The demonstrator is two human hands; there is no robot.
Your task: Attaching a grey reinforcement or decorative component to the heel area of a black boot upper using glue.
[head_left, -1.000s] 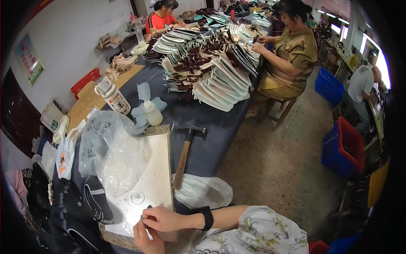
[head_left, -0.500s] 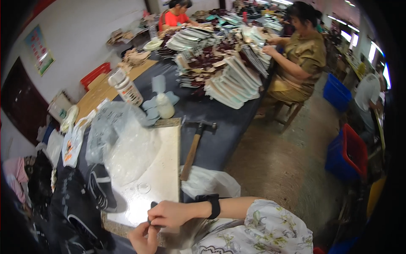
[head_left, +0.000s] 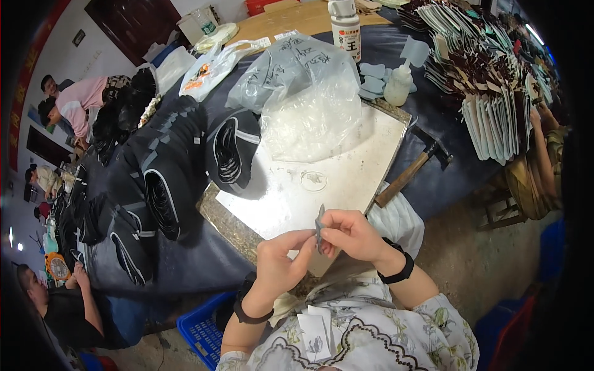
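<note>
Just above the near edge of a white board (head_left: 272, 210) with a speckled stone rim, my two hands meet over a small, thin dark grey piece (head_left: 319, 224), likely fabric. My left hand (head_left: 283, 260) pinches its lower left side between thumb and fingers. Opposite it, my right hand (head_left: 351, 236) grips the right side, fingers curled. The grey piece's tip sticks up between them; the rest is covered by the fingers. Beyond the hands, a small clear oval item (head_left: 314, 180) lies on the board. A clear plastic bag (head_left: 312, 127) covers the board's far part.
A hammer (head_left: 405, 179) lies right of the board. Folded black fabric bundles (head_left: 162, 198) fill the left side. A glue bottle (head_left: 398, 86), a white jar (head_left: 346, 37) and stacked pieces (head_left: 492, 127) stand farther back. A blue basket (head_left: 201, 331) sits below the table edge.
My view has swung left and downward, bringing the black bundles and both forearms more fully into sight. Both hands still pinch the small grey piece, which now stands more upright.
</note>
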